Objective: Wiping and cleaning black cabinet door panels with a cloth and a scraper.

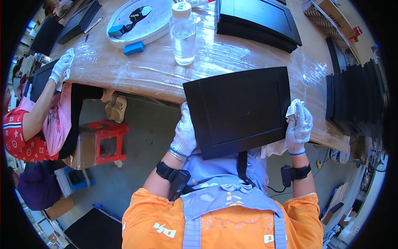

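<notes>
A flat black panel (244, 110) with a recessed rectangular middle is held tilted over the near table edge and my lap. My left hand (184, 132), in a white knit glove, grips its left edge. At the right edge, my gloved right hand (299, 128) is closed round a white cloth (293, 107). Whether those fingers also grip the panel is hard to tell. Beyond the panel stands a clear bottle (183, 39) of colourless liquid with a white cap.
Black panels lie stacked at the back (259, 27), with another tall stack (354, 95) at the right. A round white tray (155, 35) holds a blue block; another blue block (133, 48) lies beside it. At left, a co-worker's gloved hand (63, 66) wipes near a red stool (110, 141).
</notes>
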The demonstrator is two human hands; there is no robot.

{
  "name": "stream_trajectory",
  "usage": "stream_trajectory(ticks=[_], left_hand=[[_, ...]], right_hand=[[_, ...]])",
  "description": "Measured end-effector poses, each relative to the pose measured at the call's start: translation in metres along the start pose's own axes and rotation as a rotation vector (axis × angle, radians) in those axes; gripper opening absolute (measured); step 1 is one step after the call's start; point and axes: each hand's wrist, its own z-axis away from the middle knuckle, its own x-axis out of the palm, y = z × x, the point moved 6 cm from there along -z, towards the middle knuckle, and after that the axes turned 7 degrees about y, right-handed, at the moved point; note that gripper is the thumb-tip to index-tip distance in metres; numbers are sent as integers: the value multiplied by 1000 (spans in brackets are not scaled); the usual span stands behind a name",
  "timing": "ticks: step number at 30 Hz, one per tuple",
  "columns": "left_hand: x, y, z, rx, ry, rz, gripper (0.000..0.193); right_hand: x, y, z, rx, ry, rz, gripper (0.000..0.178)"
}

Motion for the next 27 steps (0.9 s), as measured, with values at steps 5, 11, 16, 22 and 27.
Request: stream_trajectory(ticks=[5, 11, 16, 22, 27], left_hand=[[14, -26, 3, -117, -64, 233, 48], [24, -14, 0, -545, -122, 1028, 55], [28, -45, 14, -550, -129, 756, 59], [40, -51, 24, -691, -198, 660, 69], [50, -62, 30, -534, -208, 400, 58]], right_hand=[[2, -1, 1, 19, 29, 18, 47], [2, -1, 2, 15, 49, 28, 48], [-7, -4, -9, 17, 1, -18, 41], [-75, 19, -53, 515, 93, -607, 40], [-56, -61, -89, 304, -356, -759, 43]])
